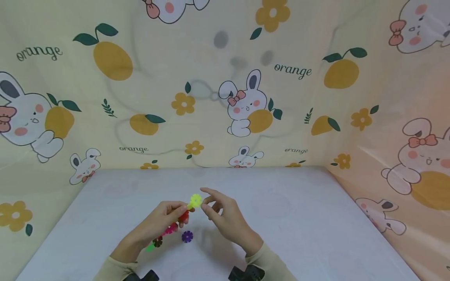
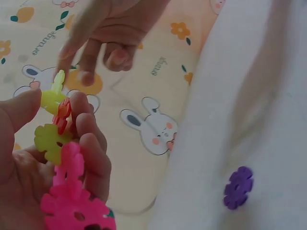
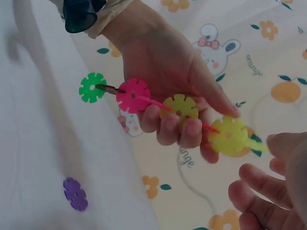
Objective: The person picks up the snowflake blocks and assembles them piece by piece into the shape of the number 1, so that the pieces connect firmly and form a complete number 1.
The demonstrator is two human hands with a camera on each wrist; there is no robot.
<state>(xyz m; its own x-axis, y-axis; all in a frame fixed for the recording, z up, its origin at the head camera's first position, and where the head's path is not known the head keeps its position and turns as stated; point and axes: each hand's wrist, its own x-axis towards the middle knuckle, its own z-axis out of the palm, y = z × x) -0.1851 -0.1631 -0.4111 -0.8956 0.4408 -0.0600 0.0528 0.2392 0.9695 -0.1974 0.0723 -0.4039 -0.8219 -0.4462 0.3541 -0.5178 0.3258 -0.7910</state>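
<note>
My left hand (image 1: 158, 222) holds a chain of interlocked snowflake discs, its thumb and fingers gripping near the yellow end. In the right wrist view the chain runs from a green disc (image 3: 92, 87) through a dark brown disc (image 3: 110, 89), a pink disc (image 3: 133, 96) and an olive-yellow disc (image 3: 179, 111) to a bright yellow disc (image 3: 228, 135). Another yellow disc (image 1: 195, 200) is slotted at the tip. My right hand (image 1: 228, 218) is right beside that tip, thumb and index finger apart; whether they touch it cannot be told.
A loose purple snowflake disc (image 1: 187, 236) lies on the white table (image 1: 281, 234), below and between the hands. Behind the table hangs a cream backdrop (image 1: 197, 50) printed with rabbits and oranges, and it continues along both sides.
</note>
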